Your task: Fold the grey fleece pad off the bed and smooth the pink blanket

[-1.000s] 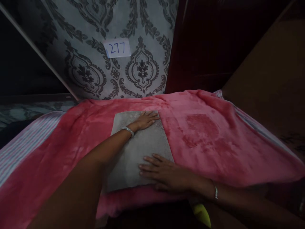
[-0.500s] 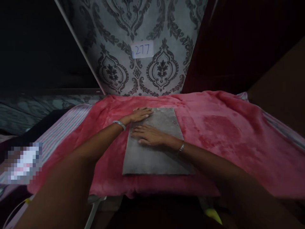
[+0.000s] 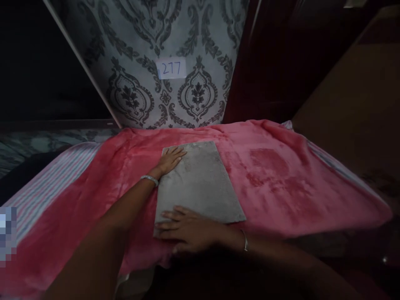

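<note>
A flat grey rectangular sheet, plush-looking like a piece of fabric (image 3: 203, 183), lies on a pink-red fleecy blanket (image 3: 265, 175). My left hand (image 3: 170, 160) rests flat on the sheet's far left corner, fingers spread. Over the near left part of the sheet lies my right hand (image 3: 189, 229), its fingers stretched out and pointing left, partly past the near edge. Neither hand grips anything. Each wrist wears a silver bangle. The sheet's near left edge is partly hidden under my right hand.
Behind the blanket stands a patterned wall (image 3: 137, 91) with a paper marked 277 (image 3: 171, 68). A dark screen-like panel (image 3: 46, 75) is at the left, a dark red glossy panel (image 3: 265, 62) at the right. Striped cloth (image 3: 59, 175) shows beneath the blanket on the left.
My right hand has slid from the sheet's middle towards me to its near edge. My left hand stays at the far left corner. The view has shifted to the right.
</note>
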### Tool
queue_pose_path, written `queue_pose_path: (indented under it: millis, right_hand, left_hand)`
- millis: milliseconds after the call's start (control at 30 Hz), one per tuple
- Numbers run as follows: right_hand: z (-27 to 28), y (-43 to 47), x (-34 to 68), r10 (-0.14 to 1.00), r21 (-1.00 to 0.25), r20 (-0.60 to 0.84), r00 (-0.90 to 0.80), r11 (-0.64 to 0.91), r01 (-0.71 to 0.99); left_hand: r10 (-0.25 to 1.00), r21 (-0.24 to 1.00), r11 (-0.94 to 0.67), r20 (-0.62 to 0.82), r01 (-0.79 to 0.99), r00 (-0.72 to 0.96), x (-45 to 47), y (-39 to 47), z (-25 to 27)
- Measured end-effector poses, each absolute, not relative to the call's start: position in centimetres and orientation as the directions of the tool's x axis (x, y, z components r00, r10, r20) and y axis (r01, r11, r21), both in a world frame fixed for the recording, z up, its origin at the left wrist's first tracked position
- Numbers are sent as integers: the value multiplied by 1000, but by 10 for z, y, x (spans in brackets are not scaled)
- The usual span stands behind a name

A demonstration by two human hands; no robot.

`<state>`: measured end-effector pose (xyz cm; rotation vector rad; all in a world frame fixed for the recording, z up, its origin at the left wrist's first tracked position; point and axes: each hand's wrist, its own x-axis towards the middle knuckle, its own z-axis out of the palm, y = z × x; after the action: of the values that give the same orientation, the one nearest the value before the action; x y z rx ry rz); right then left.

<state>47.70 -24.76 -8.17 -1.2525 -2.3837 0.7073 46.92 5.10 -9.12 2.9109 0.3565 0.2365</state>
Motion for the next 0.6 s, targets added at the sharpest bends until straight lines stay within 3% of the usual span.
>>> queue_pose_path:
  millis: [167,300,367,500,600]
  right_hand:
    - [-75,-271,487,859,-708,139,-493,434,557]
    - [-69,-285,525,936,-707,223,-271,347,617]
    - [-68,-286,545,961,-628,225,-164,271,730]
    - [-80,-285,562,992,-410,110,-64,104,906]
    - [-93,-297,550,998,-345,42,-55,66,936]
  left_hand:
    - [463,212,-881,204,423,863,461,54,-97]
    - [581,237,-805,133,543,803,439,40,-91]
    - [548,209,-830,133,517,826,424,20,-86]
    - [352,146,-931,123,334,928,395,-37,-83]
    - [346,147,-932,83,332,935,378,-69,-92]
